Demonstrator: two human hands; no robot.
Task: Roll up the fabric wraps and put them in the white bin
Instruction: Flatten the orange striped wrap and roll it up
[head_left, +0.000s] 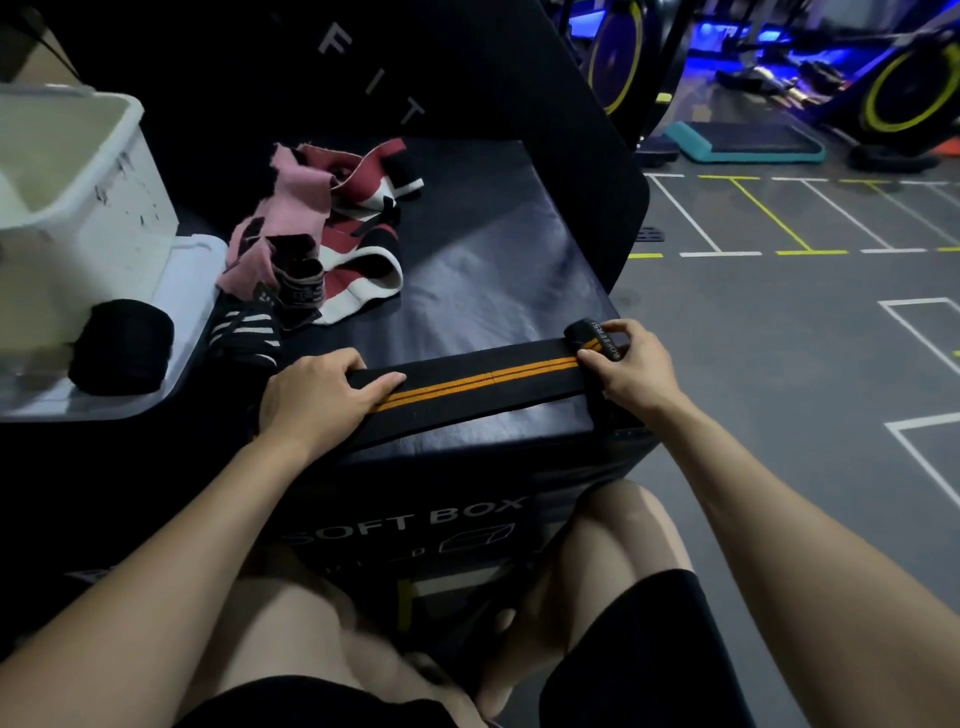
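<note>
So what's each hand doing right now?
Left hand: open, fingers pressing the black-and-orange wrap flat on the box.
Right hand: closed, pinching the rolled end of that wrap.

The black padded box says "SOFT BOX" in pale letters on its front face, right below the left hand, with a little box outline drawn just under the words and some smaller print I can't make out. Up past both hands, the dark upright pad shows "FIT" running down it, and the rolled end of the black and orange wrap pinched in the right hand has lettering too small to read properly.
</note>
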